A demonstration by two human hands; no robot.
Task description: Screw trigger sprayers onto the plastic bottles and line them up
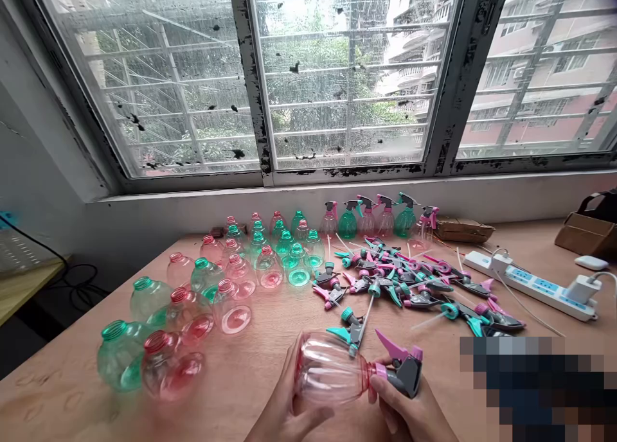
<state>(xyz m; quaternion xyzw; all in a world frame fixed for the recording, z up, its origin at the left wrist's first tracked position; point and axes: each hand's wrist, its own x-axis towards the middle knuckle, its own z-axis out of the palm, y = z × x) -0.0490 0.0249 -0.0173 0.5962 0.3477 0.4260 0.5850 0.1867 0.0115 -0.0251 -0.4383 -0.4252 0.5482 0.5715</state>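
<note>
Left hand (284,406) fingers wrap the pink bottle (330,368); right hand (409,413) fingers clamp its grey-and-pink sprayer (402,368). The bottle lies sideways over the table (250,378), just before the loose sprayers (409,288), right of the empty bottles (216,288).

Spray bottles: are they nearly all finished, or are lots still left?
Only a start. Six finished spray bottles stand by the wall. The left hand holds a pink bottle while the right hand grips its trigger head. Left over: many open bottles and a pile of loose trigger heads.
</note>
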